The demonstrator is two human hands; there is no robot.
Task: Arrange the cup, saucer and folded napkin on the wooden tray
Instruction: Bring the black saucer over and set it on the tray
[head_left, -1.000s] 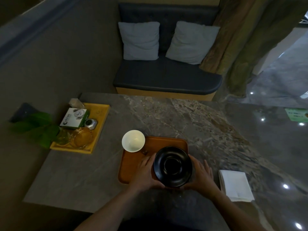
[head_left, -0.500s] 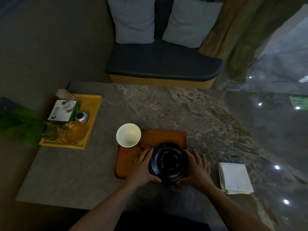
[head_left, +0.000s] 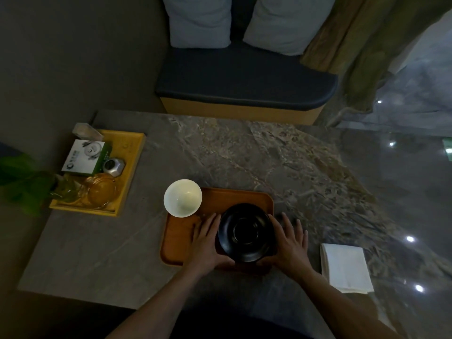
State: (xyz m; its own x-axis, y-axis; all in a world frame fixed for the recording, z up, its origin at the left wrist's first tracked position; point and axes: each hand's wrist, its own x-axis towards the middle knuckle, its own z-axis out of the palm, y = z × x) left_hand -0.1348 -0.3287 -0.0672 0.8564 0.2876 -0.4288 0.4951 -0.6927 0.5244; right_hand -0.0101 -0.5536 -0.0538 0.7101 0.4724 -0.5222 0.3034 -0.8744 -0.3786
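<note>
Head view, dim light: round black glossy saucer [head_left: 245, 233] sits over the right half of the rectangular orange-brown wooden tray [head_left: 182, 238], which lies on the grey marble-patterned table [head_left: 281, 162]. Left hand [head_left: 206, 241] flanks the saucer's left edge, right hand [head_left: 289, 243] its right edge; fingers loosely spread and flat, thumbs curled under the near rim, so both cradle the saucer; can't tell if it's fully down on the tray. White round ceramic cup [head_left: 182, 198] stands upright at the tray's far-left corner, overlapping its edge, clear of both hands. White folded paper napkin [head_left: 344, 267] lies on the table right of the tray, near the right hand but not touching. Yellow wooden tray [head_left: 133, 172] with a green-white box [head_left: 84, 156] and glassware sits far left.
</note>
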